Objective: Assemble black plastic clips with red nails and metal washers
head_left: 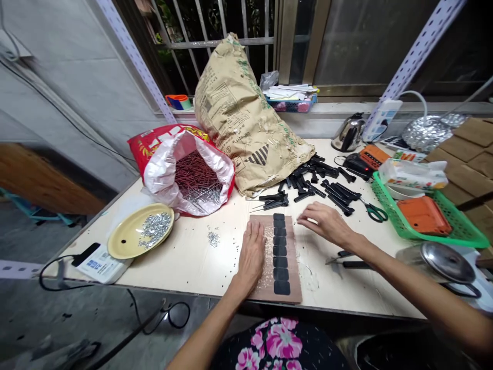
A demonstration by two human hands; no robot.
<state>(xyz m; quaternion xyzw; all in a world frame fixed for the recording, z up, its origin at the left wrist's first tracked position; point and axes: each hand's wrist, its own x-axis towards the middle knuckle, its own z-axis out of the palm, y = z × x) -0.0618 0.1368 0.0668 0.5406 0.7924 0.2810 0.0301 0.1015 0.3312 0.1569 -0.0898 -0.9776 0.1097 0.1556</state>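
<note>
While my left hand (251, 252) lies flat on the left side of the flat, pinkish-brown rectangular board (295, 259), its fingers are straight and close together, not gripping anything. My right hand (327, 223) is up just off the board's far right corner, fingers bent with the tips close to each other. Can't tell if there's something tiny pinched in there, sorry.

So I'd call this a steadying moment, with the left palm bracing the board. Any reach in from the right would call for a light touch, since the row of black rounded-square pieces (281, 261) could probably get nudged out of line.

The board sits on the pale wooden desk (192, 264), right at the near edge in front of me. Its long axis runs away from me toward the window, tilted slightly left at the far end, and the black row follows it pretty much end to end. Tiny pale specks cover the strip between that row and my left hand. Loose black plastic parts (339, 195) lie beyond my right hand.
</note>
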